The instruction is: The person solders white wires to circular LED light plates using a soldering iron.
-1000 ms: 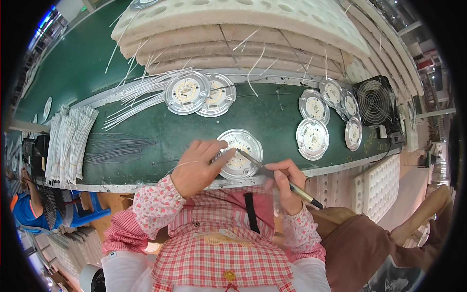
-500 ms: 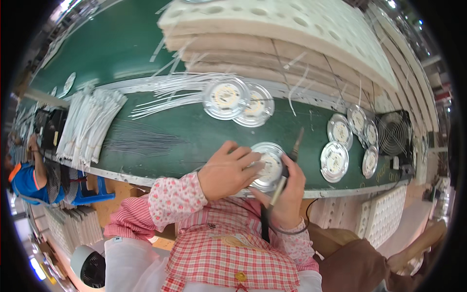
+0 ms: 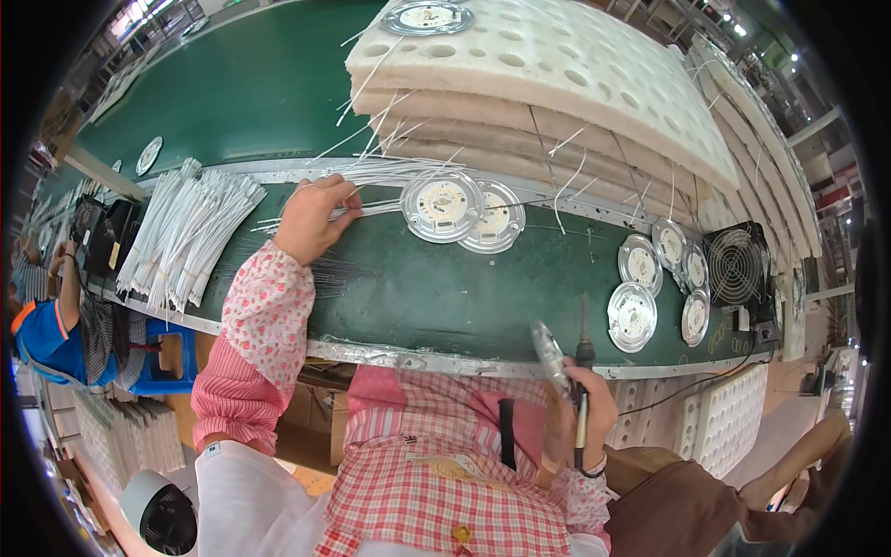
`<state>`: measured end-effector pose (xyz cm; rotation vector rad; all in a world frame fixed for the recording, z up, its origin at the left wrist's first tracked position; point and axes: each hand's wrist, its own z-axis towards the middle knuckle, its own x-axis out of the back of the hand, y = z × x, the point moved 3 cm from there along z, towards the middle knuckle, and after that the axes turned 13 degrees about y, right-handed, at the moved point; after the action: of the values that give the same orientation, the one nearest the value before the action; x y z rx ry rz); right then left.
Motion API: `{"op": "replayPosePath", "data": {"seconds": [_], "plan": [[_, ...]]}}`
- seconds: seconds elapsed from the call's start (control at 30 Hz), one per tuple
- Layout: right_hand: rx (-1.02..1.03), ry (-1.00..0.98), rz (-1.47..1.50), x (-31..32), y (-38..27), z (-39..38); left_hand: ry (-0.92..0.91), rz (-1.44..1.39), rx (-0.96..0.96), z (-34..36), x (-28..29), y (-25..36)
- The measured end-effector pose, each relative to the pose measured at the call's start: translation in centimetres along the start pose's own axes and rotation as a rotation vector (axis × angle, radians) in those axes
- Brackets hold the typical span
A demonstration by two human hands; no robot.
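Observation:
My left hand (image 3: 318,219) is stretched out to the bunch of loose white wires (image 3: 394,169) at the back of the bench. Its thumb and fingers pinch at wire ends beside two overlapping round silver lamp discs (image 3: 444,206). In my right hand (image 3: 592,416), near the front edge, are a soldering iron (image 3: 582,422) and another lamp disc (image 3: 551,356). The iron stands almost upright, its tip blurred. That disc is tilted nearly edge-on to the left of the iron. Thin dark wires (image 3: 343,275) lie below my left forearm and are partly hidden by it.
A thick bundle of white wires (image 3: 190,232) lies on the left. Several lamp discs (image 3: 632,317) sit at right beside a black fan (image 3: 738,265). Stacked white foam trays with holes (image 3: 548,70) rise at the back. A co-worker in blue (image 3: 51,339) is at far left.
My left hand has left the disc in front of me and moved up and left to the white wires. My right hand has lowered toward me, lifting and tilting the disc with the iron.

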<state>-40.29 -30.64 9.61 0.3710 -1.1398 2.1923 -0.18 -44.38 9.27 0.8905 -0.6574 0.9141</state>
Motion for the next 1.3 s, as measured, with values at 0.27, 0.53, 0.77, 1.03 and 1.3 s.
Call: {"op": "replayPosePath", "data": {"seconds": [0.27,0.53,0.77,1.03,1.3], "plan": [[-0.385,0.117,0.010,-1.8,0.3,0.6,-0.054,-0.610,0.322,-1.6,0.9,6.7],[-0.390,0.140,0.104,-3.6,0.6,1.6,-0.040,-0.644,0.045,-2.6,-6.8,19.6],[-0.325,0.142,0.095,-3.5,1.0,1.7,0.062,-0.591,-0.041,-2.6,-7.6,20.6],[-0.144,0.176,-0.030,-2.9,-1.2,2.2,0.099,-0.572,-0.111,-3.0,-6.8,21.4],[-0.082,0.025,0.111,-1.5,-0.3,3.2,-0.269,-0.865,0.202,-3.6,-8.3,18.5]]}}
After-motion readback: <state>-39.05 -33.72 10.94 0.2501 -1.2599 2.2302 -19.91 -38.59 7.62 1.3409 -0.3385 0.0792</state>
